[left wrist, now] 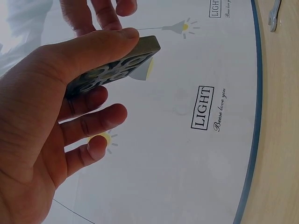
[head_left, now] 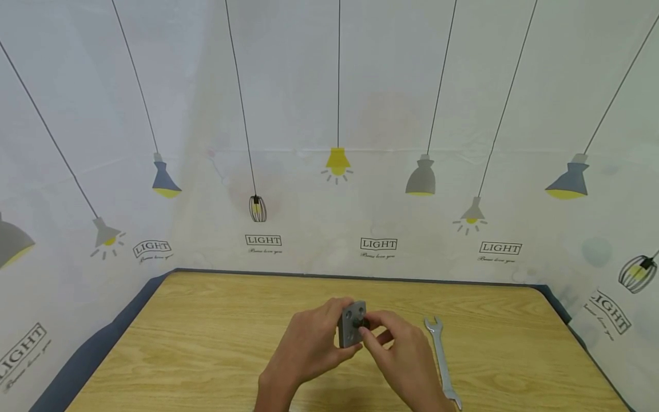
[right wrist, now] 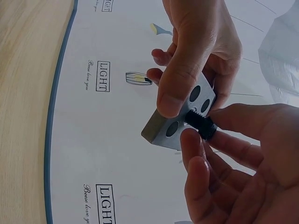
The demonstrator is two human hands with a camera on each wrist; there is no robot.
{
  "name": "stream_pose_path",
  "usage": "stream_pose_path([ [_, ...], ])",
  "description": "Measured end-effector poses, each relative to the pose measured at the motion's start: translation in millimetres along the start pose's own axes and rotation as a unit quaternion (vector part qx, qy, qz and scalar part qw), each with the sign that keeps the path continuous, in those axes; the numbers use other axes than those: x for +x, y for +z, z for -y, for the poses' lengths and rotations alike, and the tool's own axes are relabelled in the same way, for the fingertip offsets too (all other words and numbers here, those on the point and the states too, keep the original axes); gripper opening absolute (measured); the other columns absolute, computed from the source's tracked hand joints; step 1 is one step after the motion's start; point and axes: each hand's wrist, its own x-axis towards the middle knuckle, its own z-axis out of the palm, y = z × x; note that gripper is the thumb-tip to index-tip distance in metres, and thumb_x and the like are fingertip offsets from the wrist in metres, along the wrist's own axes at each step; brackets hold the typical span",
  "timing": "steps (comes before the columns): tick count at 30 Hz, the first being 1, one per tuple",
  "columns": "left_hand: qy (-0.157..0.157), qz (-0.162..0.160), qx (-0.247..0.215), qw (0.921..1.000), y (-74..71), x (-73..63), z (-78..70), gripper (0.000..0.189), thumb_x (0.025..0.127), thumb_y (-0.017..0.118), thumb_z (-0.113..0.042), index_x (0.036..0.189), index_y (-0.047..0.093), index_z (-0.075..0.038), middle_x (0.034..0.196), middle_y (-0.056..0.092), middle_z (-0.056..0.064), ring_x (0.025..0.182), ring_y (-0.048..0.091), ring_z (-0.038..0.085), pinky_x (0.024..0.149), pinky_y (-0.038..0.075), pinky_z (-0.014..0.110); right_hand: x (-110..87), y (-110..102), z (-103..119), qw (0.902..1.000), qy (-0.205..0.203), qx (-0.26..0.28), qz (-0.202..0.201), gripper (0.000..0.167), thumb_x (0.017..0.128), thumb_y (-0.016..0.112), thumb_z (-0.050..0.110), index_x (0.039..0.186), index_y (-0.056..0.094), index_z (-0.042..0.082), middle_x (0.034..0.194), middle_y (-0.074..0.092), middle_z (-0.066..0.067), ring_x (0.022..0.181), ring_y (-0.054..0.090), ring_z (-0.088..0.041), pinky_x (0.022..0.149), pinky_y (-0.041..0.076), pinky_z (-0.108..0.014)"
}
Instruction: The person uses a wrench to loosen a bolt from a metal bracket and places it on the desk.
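My left hand (head_left: pixel 311 337) grips a grey metal block (right wrist: pixel 161 128) by its edges, thumb along one side. Several round holes show in the block's face. A black threaded bolt (right wrist: pixel 201 123) stands at one of the holes, its threaded end at the block and its thicker head outward. My right hand (right wrist: pixel 247 163) pinches the bolt's head between thumb and fingers. In the left wrist view the block (left wrist: pixel 117 70) is seen from its other side, with the bolt hidden. Both hands are held close together over the table.
A silver open-end wrench (head_left: pixel 441 357) lies on the wooden table (head_left: pixel 206 320), just right of my right hand. Behind the table hangs a pale cloth (head_left: pixel 309 217) printed with lamps, and it also runs along both sides.
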Motion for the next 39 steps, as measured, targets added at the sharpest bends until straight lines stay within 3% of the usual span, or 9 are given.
stream_pose_path([
  [12,-0.014,0.022,-0.013,0.9996,-1.0,1.2,-0.5,0.065,0.073,0.088,-0.037,0.125,0.056,-0.014,0.106,0.069,-0.004,0.070,0.057,-0.001,0.060,0.048,0.017,-0.7,0.9,0.0,1.0000,-0.008,0.003,-0.002,0.021,0.086,0.076,0.010,0.106,0.073,0.017,0.104,0.072,0.002,0.070,0.062,-0.003,0.058,0.049,-0.020],
  [39,-0.013,0.018,-0.011,0.9997,-0.8,1.0,0.0,0.065,0.072,0.087,-0.039,0.124,0.057,-0.014,0.104,0.069,-0.005,0.069,0.057,-0.002,0.059,0.047,0.016,-1.6,0.0,-0.3,0.9992,-0.040,-0.002,0.004,0.028,0.083,0.077,0.001,0.105,0.072,0.019,0.105,0.069,0.002,0.070,0.063,-0.004,0.059,0.049,-0.019],
])
